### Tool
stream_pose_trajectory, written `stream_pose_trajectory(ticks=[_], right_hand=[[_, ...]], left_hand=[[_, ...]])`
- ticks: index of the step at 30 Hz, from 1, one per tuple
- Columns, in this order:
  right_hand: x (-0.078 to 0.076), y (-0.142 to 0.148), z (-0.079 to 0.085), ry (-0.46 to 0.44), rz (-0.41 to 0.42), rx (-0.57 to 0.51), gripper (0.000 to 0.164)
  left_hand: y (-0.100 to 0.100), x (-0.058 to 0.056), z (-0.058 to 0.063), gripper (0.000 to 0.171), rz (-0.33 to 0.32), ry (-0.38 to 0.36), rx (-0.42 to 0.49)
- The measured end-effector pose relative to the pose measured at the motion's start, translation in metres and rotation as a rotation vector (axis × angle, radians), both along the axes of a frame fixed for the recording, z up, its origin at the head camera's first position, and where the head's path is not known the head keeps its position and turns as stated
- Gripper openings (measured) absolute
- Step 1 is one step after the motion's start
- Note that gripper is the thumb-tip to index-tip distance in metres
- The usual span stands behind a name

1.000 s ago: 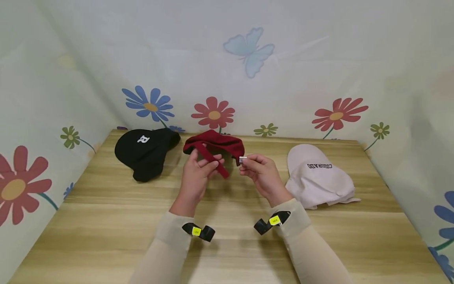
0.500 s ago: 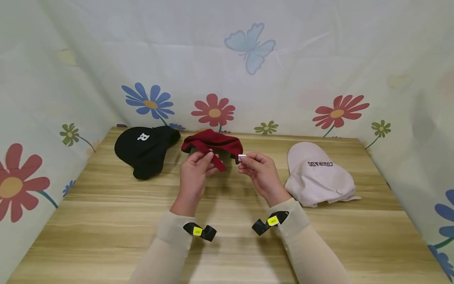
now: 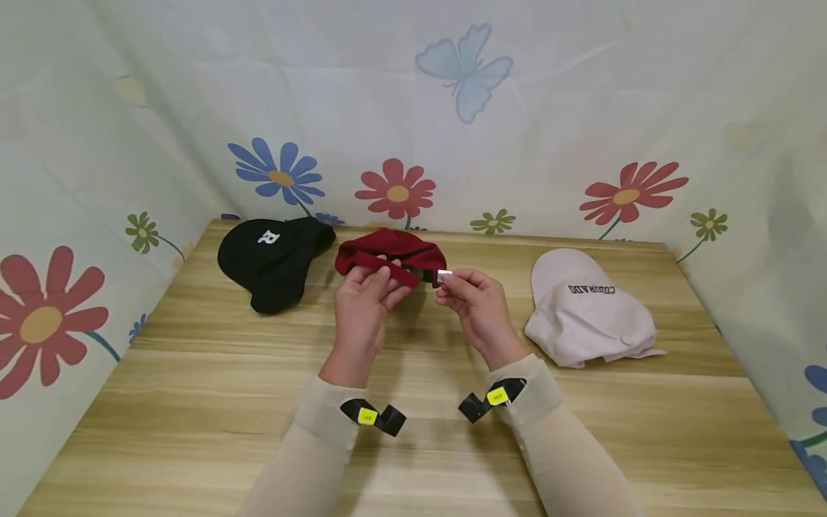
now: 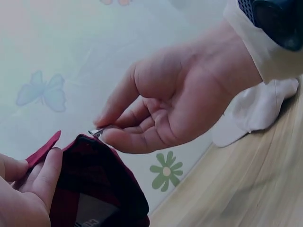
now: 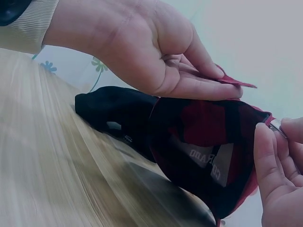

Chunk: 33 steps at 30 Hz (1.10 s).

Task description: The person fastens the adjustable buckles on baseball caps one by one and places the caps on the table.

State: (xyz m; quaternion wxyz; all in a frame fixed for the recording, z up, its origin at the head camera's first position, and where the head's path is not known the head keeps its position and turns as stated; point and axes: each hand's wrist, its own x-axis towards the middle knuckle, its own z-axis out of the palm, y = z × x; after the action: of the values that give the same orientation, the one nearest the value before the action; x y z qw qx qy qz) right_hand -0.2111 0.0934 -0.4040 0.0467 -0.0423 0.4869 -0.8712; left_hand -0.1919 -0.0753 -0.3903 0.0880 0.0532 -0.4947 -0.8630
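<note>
A dark red baseball cap (image 3: 395,243) is held up between both hands, its back opening towards me. With thumb and fingers my left hand (image 3: 360,312) pinches the cap's red back strap (image 3: 408,277), whose free end points towards the right hand. My right hand (image 3: 483,316) pinches a small silver metal buckle (image 3: 444,276) at the cap's other rear edge. The left wrist view shows the strap tip apart from the buckle (image 4: 96,133). In the right wrist view the cap's dark inner band (image 5: 233,123) and printed lining are visible.
On the wooden table (image 3: 426,445), a black cap (image 3: 271,266) with a white letter R lies to the left. A pale pinkish cap (image 3: 594,319) with dark lettering lies to the right. Flower-printed cloth (image 3: 310,79) hangs behind and at both sides.
The strap's free end has swung up from a steep downward slant to nearly level, closer to the buckle. The left fingers shifted along it. The right hand keeps its pinch, and the head view tilted slightly down.
</note>
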Motion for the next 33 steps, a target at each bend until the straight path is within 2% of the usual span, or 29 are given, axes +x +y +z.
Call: stream_pose_trajectory(ticks=[11,20,27,33], right_hand=[[0.002,-0.004,0.001,0.000,-0.018,-0.032,0.017],[0.006,-0.007,0.004,-0.008,-0.023,-0.018,0.015],[0.007,-0.009,0.004,-0.005,-0.031,-0.027,0.015],[0.010,-0.010,0.005,-0.002,-0.020,-0.009,0.012]], left_hand=[[0.005,0.002,0.005,0.016,0.024,0.000,0.089],[0.008,0.003,0.010,0.041,0.037,-0.018,0.099],[0.009,0.005,0.012,0.031,0.040,-0.016,0.065],[0.012,0.003,0.010,0.025,0.107,0.018,0.075]])
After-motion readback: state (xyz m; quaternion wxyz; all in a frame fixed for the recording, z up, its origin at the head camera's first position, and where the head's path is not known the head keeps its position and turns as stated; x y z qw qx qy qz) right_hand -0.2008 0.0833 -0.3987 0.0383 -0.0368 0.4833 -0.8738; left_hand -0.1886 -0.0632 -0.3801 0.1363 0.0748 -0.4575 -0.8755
